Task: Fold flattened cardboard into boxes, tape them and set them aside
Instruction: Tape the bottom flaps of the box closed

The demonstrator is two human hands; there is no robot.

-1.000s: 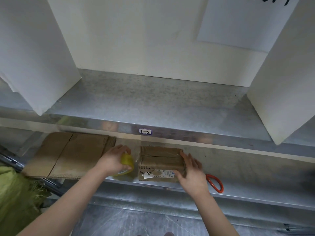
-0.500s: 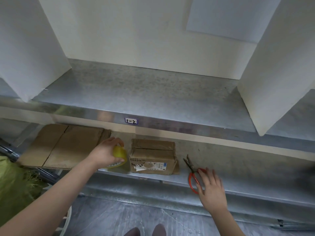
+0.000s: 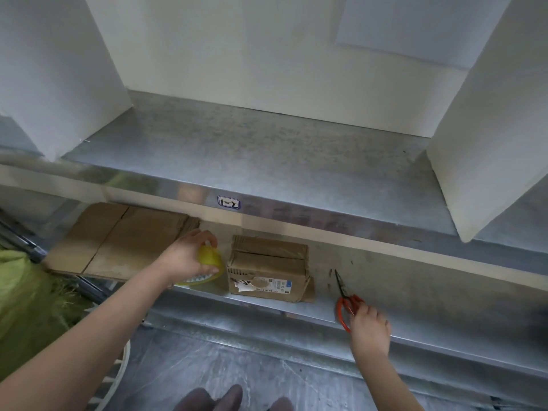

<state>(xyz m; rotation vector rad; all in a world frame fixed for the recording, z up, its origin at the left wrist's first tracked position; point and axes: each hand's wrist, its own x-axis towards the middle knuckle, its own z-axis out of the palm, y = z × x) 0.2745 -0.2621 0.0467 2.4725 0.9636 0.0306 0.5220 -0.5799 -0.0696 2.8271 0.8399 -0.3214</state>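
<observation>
**Box on lower shelf, tape roll and scissors in hand**

Box (image 3: 268,268) sat closed near the front edge of the lower shelf (image 3: 430,295), top flaps down, shiny bands across the top that looked like tape. One loose flap stuck out at its bottom right corner.

L hand (image 3: 182,258) was curled round the yellow tape roll (image 3: 209,261), held just beside the box's left side, prob. so a strip could stay taut for cutting; no strip btwn roll and box could be made out. R hand (image 3: 370,329) was well right of the box, fingers curled over the red handle loop of the scissors (image 3: 345,304), pinching it by the look. Blades lay on the shelf, pointing away from the person, shut or nearly so.

Flat cardboard (image 3: 118,238) lay to the left, partly under the upper shelf (image 3: 252,155), within reach for the next box.

Writing: tag (image 3: 228,202) on the upper shelf's front edge read approx. "1-2". Box front had a torn white label (image 3: 262,283) w/ barcode-like print, too small to read.
</observation>
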